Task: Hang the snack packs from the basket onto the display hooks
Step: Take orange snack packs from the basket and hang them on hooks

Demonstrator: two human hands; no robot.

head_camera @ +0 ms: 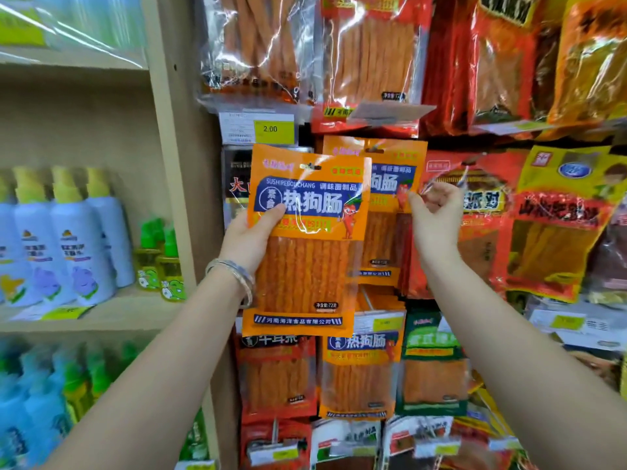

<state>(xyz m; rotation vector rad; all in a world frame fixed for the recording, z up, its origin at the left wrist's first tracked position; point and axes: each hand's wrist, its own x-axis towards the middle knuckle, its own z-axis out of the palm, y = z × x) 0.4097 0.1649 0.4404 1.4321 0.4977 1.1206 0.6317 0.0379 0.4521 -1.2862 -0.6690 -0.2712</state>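
Shop aisle, wooden shelf [101,313] of spray bottles [84,239] beside crowded hanging snacks, left hand [249,237] gripping orange snack pack [305,245] before display, right hand [436,215] pinching hung pack [383,205], hooks hidden, lower packs blurred.

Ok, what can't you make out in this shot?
- Hook for the held pack: head view, hidden behind the packs.
- Basket: outside the frame.
- Right hand grip on the hung pack: fingertips at its edge, pinch unclear.
- Left price tag: small print blurred.
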